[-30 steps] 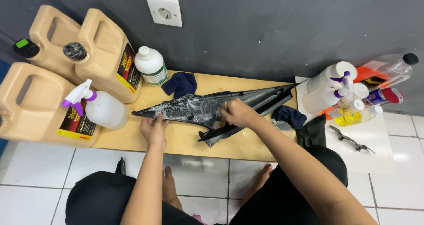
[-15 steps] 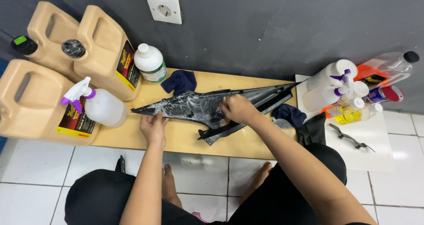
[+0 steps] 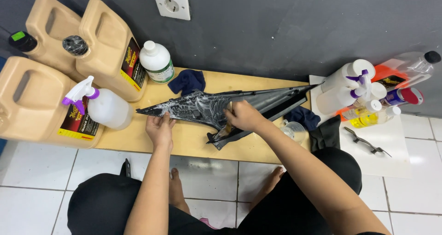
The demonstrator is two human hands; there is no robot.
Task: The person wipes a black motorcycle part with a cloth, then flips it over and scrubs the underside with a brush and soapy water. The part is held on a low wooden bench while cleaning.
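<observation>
A long, pointed black plastic panel (image 3: 207,107), glossy and smeared with white foamy streaks, lies lengthwise on a pale wooden board (image 3: 193,140) set on the white tiled floor against a dark grey wall. Its narrow tip points left, its wider ribbed end reaches right towards a cluster of white spray bottles with purple triggers (image 3: 350,85).

The left hand (image 3: 159,129) lies flat, fingers spread, pressing the near edge of the panel close to the tip; it pins rather than grips. The right hand (image 3: 243,116) is curled closed over the panel's middle, apparently around a small pad or sponge, though what it holds is mostly hidden under the fingers. The hands are well apart along the piece.

The panel looks light, thin and fairly stiff, with some flex likely over its length. The wet film probably makes it slippery, so the dry edges and the ribbed right end seem the surest places to take hold; the thin tip looks the most breakable part.

A dark blue cloth (image 3: 186,81) sits just beyond the panel, a white round bottle (image 3: 157,61) to its left, and tan plastic jugs (image 3: 103,46) with a clear spray bottle (image 3: 103,107) stand at far left.
</observation>
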